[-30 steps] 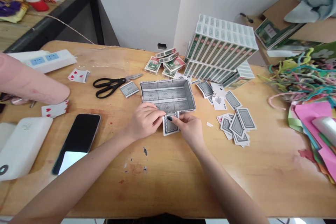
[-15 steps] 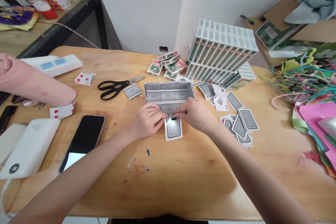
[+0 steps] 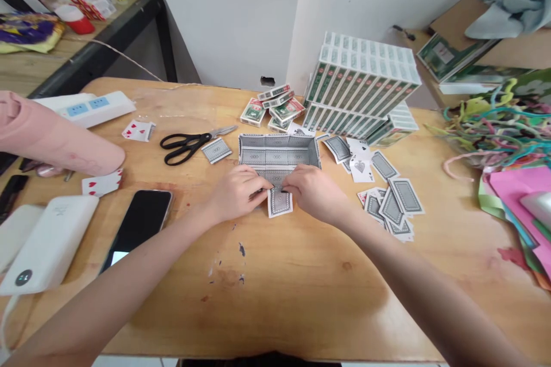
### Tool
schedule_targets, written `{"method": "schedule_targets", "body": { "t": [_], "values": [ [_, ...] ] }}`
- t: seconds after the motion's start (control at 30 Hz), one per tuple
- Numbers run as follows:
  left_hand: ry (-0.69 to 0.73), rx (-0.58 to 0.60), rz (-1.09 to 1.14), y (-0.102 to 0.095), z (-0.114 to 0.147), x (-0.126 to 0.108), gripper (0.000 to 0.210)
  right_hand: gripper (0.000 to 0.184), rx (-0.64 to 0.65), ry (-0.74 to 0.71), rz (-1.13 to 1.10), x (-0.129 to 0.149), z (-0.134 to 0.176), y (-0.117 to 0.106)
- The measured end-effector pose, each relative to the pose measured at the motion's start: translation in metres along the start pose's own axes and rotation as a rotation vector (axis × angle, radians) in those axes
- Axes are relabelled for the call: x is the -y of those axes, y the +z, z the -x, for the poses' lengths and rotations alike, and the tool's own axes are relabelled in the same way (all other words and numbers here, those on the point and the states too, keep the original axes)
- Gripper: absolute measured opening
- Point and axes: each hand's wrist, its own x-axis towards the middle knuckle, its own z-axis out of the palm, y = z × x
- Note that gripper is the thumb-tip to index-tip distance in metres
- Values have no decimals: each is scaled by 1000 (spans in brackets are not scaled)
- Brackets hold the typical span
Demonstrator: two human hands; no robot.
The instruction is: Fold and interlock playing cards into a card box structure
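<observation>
1. Left hand (image 3: 243, 194): fingertips and thumb are clamped on the upper left corner of a playing card (image 3: 280, 205).
2. Right hand (image 3: 312, 188): fingertips are drawn together on the same card's upper right corner; the thumb is partly hidden.
3. The playing card lies between the two hands, patterned back upward, its lower edge reaching toward the person.
4. An open box made of cards (image 3: 275, 156) sits just beyond both hands, its near side partly covered by them; whether the playing card is joined to it cannot be told.
5. Beyond and left of the left hand lie a patterned piece (image 3: 216, 151) and black-handled scissors (image 3: 205, 137); a phone (image 3: 142, 215) rests farther left on the counter (image 3: 297, 298).
6. To the right of the right hand, loose cards (image 3: 392, 206) overlap; well beyond it stands a stack of green-and-white packs (image 3: 361, 80).
</observation>
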Motion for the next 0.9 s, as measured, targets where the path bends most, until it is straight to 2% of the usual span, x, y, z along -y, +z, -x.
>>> {"method": "schedule_targets", "body": {
  "t": [0.13,0.3,0.43,0.67,0.8,0.9],
  "values": [
    [-82,141,18,-9,-5,-12,16,28,-10,15,48,2,0,-1],
    [-244,71,0,-3,-5,-23,20,25,-10,99,-38,-1,0,-2],
    [-334,93,-2,0,-7,-22,19,23,-36,91,-146,-7,1,1],
    [-310,143,2,-2,-15,-18,3,25,-28,57,-103,-8,0,-1],
    [-282,177,-7,-2,-15,-15,6,23,5,37,-36,-5,0,-5],
    [-276,230,0,-3,-15,-12,10,13,19,26,19,-2,2,-5]
  ]
}}
